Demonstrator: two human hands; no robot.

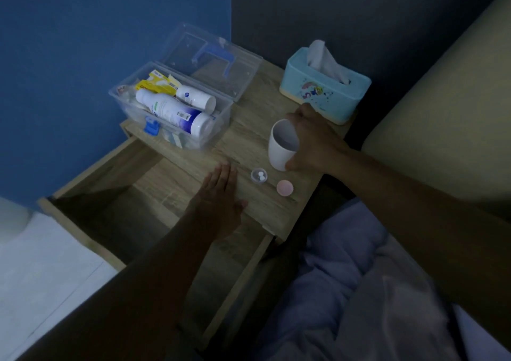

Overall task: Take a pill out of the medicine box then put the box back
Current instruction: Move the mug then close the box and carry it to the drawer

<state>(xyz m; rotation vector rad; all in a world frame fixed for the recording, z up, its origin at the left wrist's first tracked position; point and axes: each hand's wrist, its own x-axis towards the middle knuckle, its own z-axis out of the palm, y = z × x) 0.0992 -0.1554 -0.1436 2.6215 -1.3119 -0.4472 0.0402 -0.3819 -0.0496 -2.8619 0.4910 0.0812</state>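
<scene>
Clear plastic: the box (177, 112), lid (213, 59) swung open behind it, stands at the far left of the surface (249, 128), holding white bottles (177, 112) and yellow packets (159, 81). Blue latch at its front.

Pills: two small white ones in a little clear cup (259, 176) near the front edge; a pink cap (285, 188) lies just beside it, to the right.

Hands: left hand (221, 192) open and flat, palm down, fingers together, resting on or just over the surface's front edge, gripping nothing. Right hand (312, 139) wrapped around a white mug (283, 145), fingers at its far side, thumb low near its base.

Step, as judged: the pill is already out; the box is not yet closed or put away. The mug grip suggests a drink to go with the pill.

Next move calls for: lid folded down, latch pressed, then the box lifted into the drawer (116, 211), which stands pulled out and looks empty, likely its home.

Around: a turquoise tissue box (326, 92) at the far right; pale bedding (359, 277) at lower right; blue wall (83, 42) behind.

In the way: the left forearm crosses above the open drawer; the pill cup sits near the edge and could be knocked. Dim light blurs the labels.
</scene>
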